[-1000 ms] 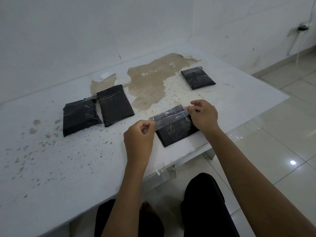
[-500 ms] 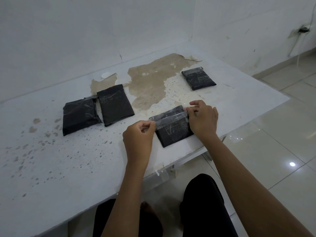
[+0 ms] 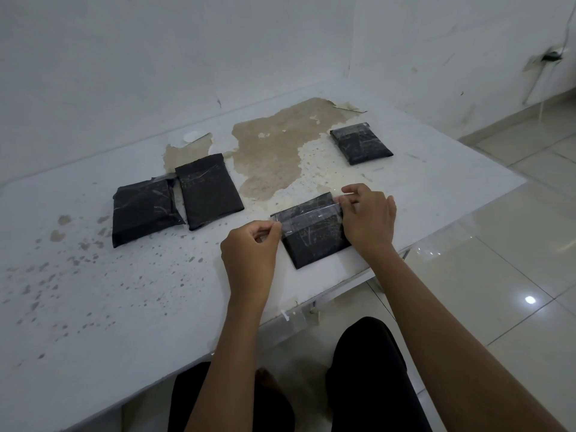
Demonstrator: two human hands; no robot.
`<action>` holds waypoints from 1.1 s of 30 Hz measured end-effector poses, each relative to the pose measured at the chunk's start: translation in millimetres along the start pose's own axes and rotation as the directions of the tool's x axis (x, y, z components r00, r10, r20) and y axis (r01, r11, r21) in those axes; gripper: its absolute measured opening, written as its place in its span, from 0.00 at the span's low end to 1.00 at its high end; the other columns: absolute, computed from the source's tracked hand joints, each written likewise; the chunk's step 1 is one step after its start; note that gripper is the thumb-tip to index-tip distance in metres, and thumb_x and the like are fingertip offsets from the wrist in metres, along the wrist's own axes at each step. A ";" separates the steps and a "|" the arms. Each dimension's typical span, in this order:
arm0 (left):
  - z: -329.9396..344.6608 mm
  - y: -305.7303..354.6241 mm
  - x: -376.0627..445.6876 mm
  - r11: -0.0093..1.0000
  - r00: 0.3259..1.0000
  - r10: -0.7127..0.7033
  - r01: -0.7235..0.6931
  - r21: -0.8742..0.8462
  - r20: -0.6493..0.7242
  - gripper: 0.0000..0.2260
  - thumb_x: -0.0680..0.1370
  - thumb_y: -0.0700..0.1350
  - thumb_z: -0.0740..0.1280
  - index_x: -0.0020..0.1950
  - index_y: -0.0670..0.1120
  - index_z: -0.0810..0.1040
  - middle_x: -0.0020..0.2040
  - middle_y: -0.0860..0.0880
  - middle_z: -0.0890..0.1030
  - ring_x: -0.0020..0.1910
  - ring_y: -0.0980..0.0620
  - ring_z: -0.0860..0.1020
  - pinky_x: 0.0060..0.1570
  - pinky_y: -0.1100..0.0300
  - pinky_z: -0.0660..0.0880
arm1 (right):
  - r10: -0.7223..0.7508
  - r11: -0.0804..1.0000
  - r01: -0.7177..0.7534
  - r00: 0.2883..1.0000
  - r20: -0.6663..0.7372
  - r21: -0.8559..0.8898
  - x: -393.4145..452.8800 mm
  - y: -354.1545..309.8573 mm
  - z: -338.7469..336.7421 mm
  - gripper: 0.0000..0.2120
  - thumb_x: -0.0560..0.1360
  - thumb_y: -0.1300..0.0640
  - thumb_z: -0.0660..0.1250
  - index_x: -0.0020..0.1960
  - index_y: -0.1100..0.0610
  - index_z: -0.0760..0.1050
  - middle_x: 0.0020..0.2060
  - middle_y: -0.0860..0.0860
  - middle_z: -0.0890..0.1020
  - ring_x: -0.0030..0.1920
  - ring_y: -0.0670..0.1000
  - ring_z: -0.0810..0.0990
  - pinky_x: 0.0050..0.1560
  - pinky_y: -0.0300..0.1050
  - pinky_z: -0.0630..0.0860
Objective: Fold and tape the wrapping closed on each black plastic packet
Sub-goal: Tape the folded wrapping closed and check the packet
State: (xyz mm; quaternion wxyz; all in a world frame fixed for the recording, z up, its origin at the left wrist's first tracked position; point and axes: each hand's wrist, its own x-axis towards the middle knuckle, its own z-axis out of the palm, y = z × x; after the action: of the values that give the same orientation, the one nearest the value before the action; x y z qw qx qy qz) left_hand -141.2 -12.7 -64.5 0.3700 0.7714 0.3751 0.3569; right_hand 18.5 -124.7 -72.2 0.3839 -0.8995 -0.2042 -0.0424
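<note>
Clear tape stretched across a black packet at the near edge of the white surface.

The packet (image 3: 313, 236) lies flat near the front edge of the surface (image 3: 93, 300), tilted a little, with a strip of clear tape (image 3: 307, 217) running across its upper part. The left hand (image 3: 249, 257) has its fingers curled and pinches the tape's left end just off the packet's left edge; the right hand (image 3: 369, 218) pinches the right end, its palm lying over the packet's right side. Two more black packets, the left packet (image 3: 145, 213) and the middle packet (image 3: 208, 190), sit side by side and touching farther left on the surface. A fourth packet (image 3: 361, 144) lies well apart toward the far right. Between them, the surface's white coating has peeled away to a bare tan patch (image 3: 274, 151).
</note>
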 end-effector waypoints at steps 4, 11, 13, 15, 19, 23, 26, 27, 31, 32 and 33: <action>-2.2 -2.3 1.1 0.999 0.999 -0.040 0.040 -0.034 -0.003 0.06 0.75 0.47 0.77 0.49 0.46 0.89 0.37 0.60 0.82 0.37 0.71 0.80 0.39 0.77 0.74 | -0.006 1.000 0.006 1.000 -0.009 0.018 -2.6 -1.7 -2.1 0.09 0.82 0.52 0.63 0.60 0.50 0.78 0.53 0.49 0.83 0.62 0.52 0.75 0.78 0.54 0.51; -5.2 -4.4 9.4 0.987 0.988 -0.153 0.153 -0.039 0.011 0.07 0.74 0.50 0.78 0.49 0.49 0.88 0.38 0.58 0.84 0.35 0.69 0.80 0.36 0.78 0.72 | -0.024 0.999 0.024 1.000 -0.014 0.028 -3.9 -2.4 -1.4 0.09 0.82 0.52 0.62 0.60 0.50 0.78 0.54 0.48 0.83 0.63 0.51 0.75 0.78 0.56 0.52; -6.0 -5.4 11.2 0.985 0.986 -0.167 0.167 -0.049 0.021 0.07 0.74 0.50 0.78 0.49 0.49 0.89 0.39 0.58 0.85 0.36 0.69 0.80 0.37 0.78 0.72 | -0.027 0.999 0.027 0.999 -0.018 0.025 -3.9 -2.2 -1.0 0.09 0.82 0.51 0.62 0.60 0.49 0.78 0.54 0.48 0.83 0.63 0.51 0.75 0.78 0.56 0.53; -6.8 -5.9 12.0 0.983 0.984 -0.175 0.176 -0.052 0.024 0.07 0.73 0.50 0.78 0.48 0.50 0.89 0.39 0.58 0.85 0.38 0.70 0.81 0.37 0.78 0.72 | -0.032 0.999 0.033 0.999 -0.021 0.024 -3.5 -1.6 -0.2 0.09 0.82 0.51 0.63 0.60 0.49 0.78 0.54 0.48 0.83 0.63 0.51 0.76 0.77 0.57 0.54; -7.4 -6.3 11.4 0.983 0.984 -0.175 0.176 -0.054 0.021 0.05 0.74 0.49 0.78 0.48 0.50 0.89 0.40 0.58 0.86 0.39 0.68 0.81 0.38 0.78 0.72 | -0.045 0.999 0.045 0.999 -0.027 0.019 -3.7 -1.4 0.0 0.09 0.81 0.51 0.64 0.60 0.49 0.77 0.53 0.48 0.83 0.61 0.52 0.76 0.76 0.58 0.58; -6.2 -7.4 11.2 0.987 0.987 -0.162 0.162 -0.018 0.013 0.05 0.75 0.48 0.77 0.49 0.48 0.89 0.44 0.55 0.87 0.42 0.62 0.81 0.42 0.74 0.72 | -0.014 1.000 0.015 1.000 -0.026 0.018 -4.9 -2.9 -4.9 0.12 0.80 0.52 0.66 0.63 0.50 0.76 0.55 0.52 0.81 0.64 0.54 0.73 0.74 0.56 0.62; -5.6 -8.8 14.3 0.983 0.983 -0.182 0.182 0.008 0.012 0.06 0.75 0.49 0.77 0.48 0.48 0.89 0.47 0.53 0.87 0.47 0.58 0.81 0.43 0.73 0.70 | -0.009 1.000 0.010 1.000 -0.026 0.004 -4.8 -3.8 -5.1 0.12 0.80 0.51 0.66 0.62 0.51 0.77 0.56 0.52 0.82 0.65 0.54 0.72 0.74 0.55 0.61; -5.9 -8.5 15.2 0.981 0.981 -0.195 0.194 0.012 0.020 0.06 0.75 0.49 0.77 0.48 0.48 0.89 0.47 0.53 0.87 0.47 0.58 0.81 0.43 0.73 0.70 | -0.013 1.000 0.013 1.000 -0.023 -0.001 -4.4 -3.7 -4.6 0.12 0.80 0.51 0.65 0.62 0.51 0.78 0.57 0.51 0.82 0.65 0.54 0.72 0.74 0.55 0.61; -8.2 -6.3 16.2 0.979 0.976 -0.206 0.206 0.008 0.067 0.04 0.76 0.47 0.76 0.48 0.48 0.89 0.46 0.54 0.86 0.43 0.63 0.79 0.42 0.75 0.69 | -0.034 0.999 0.034 0.999 -0.003 -0.030 -3.9 -2.8 -3.2 0.11 0.81 0.52 0.63 0.59 0.52 0.79 0.61 0.49 0.81 0.65 0.54 0.72 0.74 0.55 0.60; -8.7 -4.8 15.9 0.978 0.975 -0.208 0.208 0.006 0.077 0.04 0.77 0.46 0.75 0.49 0.48 0.89 0.46 0.54 0.86 0.43 0.64 0.79 0.42 0.75 0.69 | -0.045 0.998 0.045 0.999 0.001 -0.044 -4.1 -2.4 -3.1 0.10 0.81 0.51 0.63 0.58 0.51 0.80 0.61 0.49 0.81 0.66 0.54 0.71 0.74 0.55 0.60; -9.3 -3.5 15.6 0.978 0.974 -0.209 0.210 0.001 0.085 0.04 0.77 0.46 0.75 0.49 0.48 0.89 0.45 0.55 0.86 0.43 0.64 0.79 0.42 0.75 0.70 | -0.056 0.997 0.056 0.998 0.003 -0.058 -4.2 -1.9 -2.8 0.10 0.81 0.51 0.63 0.57 0.51 0.80 0.61 0.48 0.81 0.65 0.54 0.71 0.74 0.56 0.60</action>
State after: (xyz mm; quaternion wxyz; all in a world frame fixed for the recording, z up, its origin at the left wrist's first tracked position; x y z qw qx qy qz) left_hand -142.8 4.8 -58.8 0.4242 0.7403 0.4370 0.2846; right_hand 14.1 -126.9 -69.9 0.3564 -0.9041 -0.2283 -0.0585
